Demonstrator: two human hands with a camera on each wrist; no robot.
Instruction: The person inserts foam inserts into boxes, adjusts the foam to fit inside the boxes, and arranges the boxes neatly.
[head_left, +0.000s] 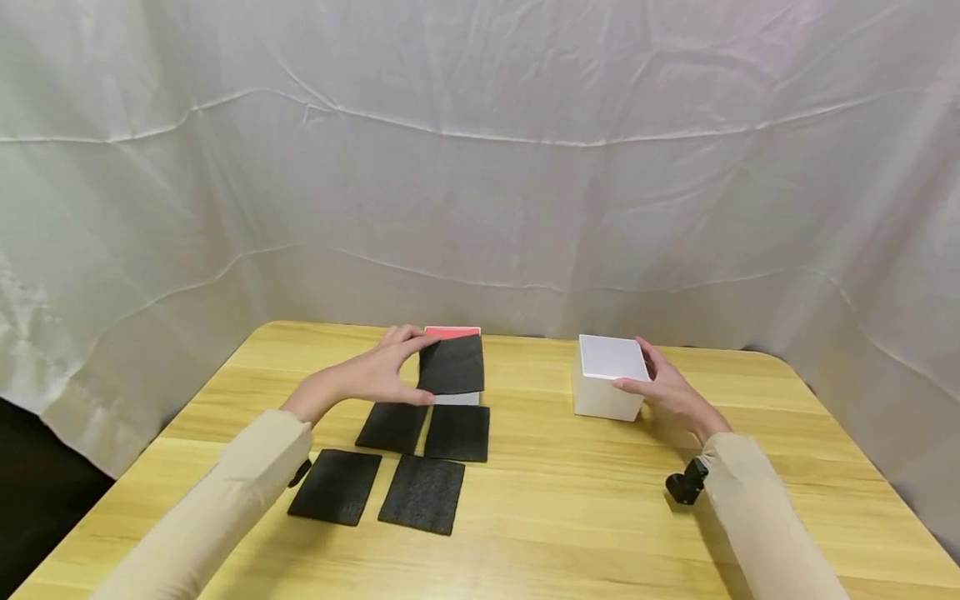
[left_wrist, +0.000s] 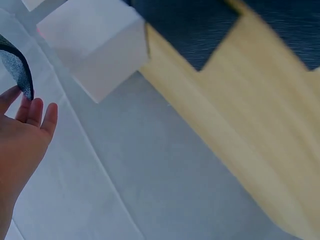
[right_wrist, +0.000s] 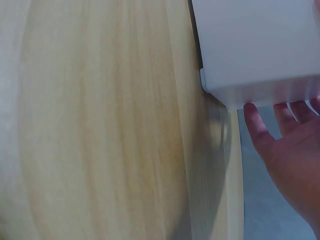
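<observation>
My left hand [head_left: 423,368] pinches the left edge of a black sheet [head_left: 456,364] between thumb and fingers and holds it upright in front of a white box with a red inside [head_left: 452,332]. In the left wrist view the left hand [left_wrist: 24,131] shows straight fingers beside the dark sheet edge [left_wrist: 18,66], with that white box [left_wrist: 95,42] beyond. Several more black sheets [head_left: 422,493] lie flat on the wooden table [head_left: 585,517]. My right hand [head_left: 637,367] rests with straight fingers against the right side of a closed white box [head_left: 607,377]. In the right wrist view the fingertips [right_wrist: 254,116] touch this white box [right_wrist: 260,45].
A white cloth backdrop [head_left: 480,167] hangs behind the table and drapes round its far edge. The flat black sheets sit in two rows, the near left sheet [head_left: 335,486] closest to my left sleeve. A black wrist camera mount [head_left: 686,483] shows at my right sleeve.
</observation>
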